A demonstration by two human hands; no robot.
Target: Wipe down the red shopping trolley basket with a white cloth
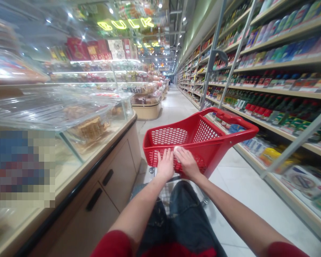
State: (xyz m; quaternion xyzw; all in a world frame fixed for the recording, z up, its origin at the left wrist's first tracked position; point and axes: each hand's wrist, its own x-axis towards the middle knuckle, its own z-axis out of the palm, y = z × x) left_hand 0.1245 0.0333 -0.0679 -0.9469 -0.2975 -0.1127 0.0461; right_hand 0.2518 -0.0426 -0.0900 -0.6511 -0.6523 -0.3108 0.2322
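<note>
Down a long store aisle, over a pale tiled floor (176, 103). On the right, tall shelving (283, 64) packed with bottles and packets, crossed by 2 slanted grey rails (212, 60). On the left, a beige display counter (107, 157) with baked goods under glass and 2 dark cabinet handles; above it, a yellow BULK sign (125, 24). Between counter and shelving, straight ahead of the body: a red mesh shopping basket (203, 142) on a wheeled frame, tilted toward the right. Below it, dark jeans (184, 221).

Left hand (166, 166) flat against the near wall of the basket, fingers stretched up to the rim, not wrapped round anything. Right hand (187, 164) just beside it, nearly touching, fingers bent over the same rim by a small pale patch (177, 150); impossible to tell whether clasped or merely resting, or what the patch is.

Judged from this: mid-push, steering the basket along the aisle. For any further push: even pressure from both palms, a firmer hold on the rim, and a straight line well clear of the counter edge and the lowest shelf.
</note>
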